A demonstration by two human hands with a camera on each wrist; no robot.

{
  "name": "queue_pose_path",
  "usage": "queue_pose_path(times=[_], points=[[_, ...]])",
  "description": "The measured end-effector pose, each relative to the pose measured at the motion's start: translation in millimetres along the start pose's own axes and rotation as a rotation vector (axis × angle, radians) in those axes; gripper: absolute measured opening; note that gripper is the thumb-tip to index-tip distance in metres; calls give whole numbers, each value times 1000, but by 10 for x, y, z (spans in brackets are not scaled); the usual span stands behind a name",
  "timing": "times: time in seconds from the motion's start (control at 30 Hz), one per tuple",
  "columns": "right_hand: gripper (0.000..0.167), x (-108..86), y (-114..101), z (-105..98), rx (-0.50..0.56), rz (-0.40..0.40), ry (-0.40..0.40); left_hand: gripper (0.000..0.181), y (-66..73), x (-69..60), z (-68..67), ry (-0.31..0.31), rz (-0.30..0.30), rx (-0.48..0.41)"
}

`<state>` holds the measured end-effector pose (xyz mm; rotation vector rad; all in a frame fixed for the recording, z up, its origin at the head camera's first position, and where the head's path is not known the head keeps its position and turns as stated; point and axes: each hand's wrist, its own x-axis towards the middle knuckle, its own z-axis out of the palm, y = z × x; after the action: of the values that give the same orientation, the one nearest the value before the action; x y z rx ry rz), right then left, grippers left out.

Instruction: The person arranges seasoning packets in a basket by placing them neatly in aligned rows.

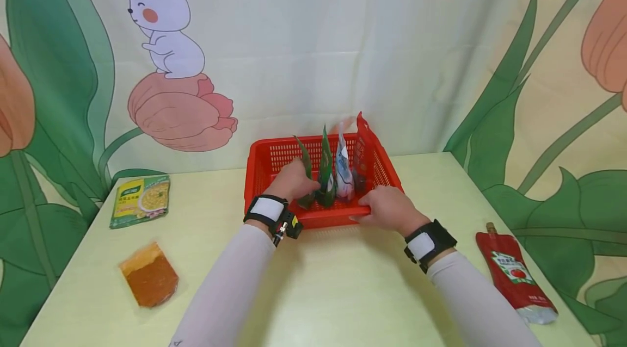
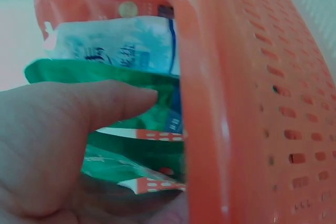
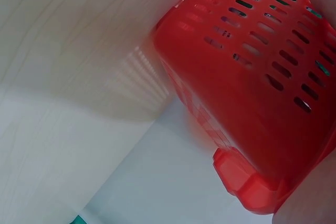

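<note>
In the head view, my left hand [image 1: 292, 179] reaches over the front rim of a red plastic basket [image 1: 274, 222]. It straddles the leftmost green packet [image 1: 305, 157]. In the left wrist view, the thumb lies straight across another green packet [image 2: 68, 72], and gaps show on both sides of the dark green packet [image 2: 136, 153] below it. Whether the fingers touch that packet is partly hidden. My right hand [image 1: 389, 208] grips the basket's front rim near its right corner. Beside the green packets stand a white-and-blue bag [image 1: 344, 170] and a red pouch [image 1: 363, 154].
At the left of the pale table lie a yellow-green soup packet [image 1: 141, 201] and a clear packet of orange-brown contents [image 1: 149, 275]. A red tomato ketchup pouch [image 1: 514, 271] lies by the right edge. A printed curtain [image 1: 313, 53] hangs behind the basket.
</note>
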<state>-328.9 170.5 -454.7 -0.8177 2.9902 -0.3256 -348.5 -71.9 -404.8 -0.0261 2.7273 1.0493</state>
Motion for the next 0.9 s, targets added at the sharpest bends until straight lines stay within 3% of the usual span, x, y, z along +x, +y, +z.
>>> queue_pose_path(times=[0.13,0.23,0.5,0.73,0.9], points=[[21,4,-3,17,-2,-3,4,29,-36,-109,-3,17,-7,42],[21,6,-14,26,-7,-3,10,32,-99,-230,19,43,21,57],[22,-9,-30,13,-8,-6,14,37,-315,-599,125,193,238,98],[22,-26,-22,-9,-27,-23,32,25,-461,-837,100,365,341,95],[18,-33,-9,-12,-33,-36,44,21,-655,-949,-32,546,343,50]])
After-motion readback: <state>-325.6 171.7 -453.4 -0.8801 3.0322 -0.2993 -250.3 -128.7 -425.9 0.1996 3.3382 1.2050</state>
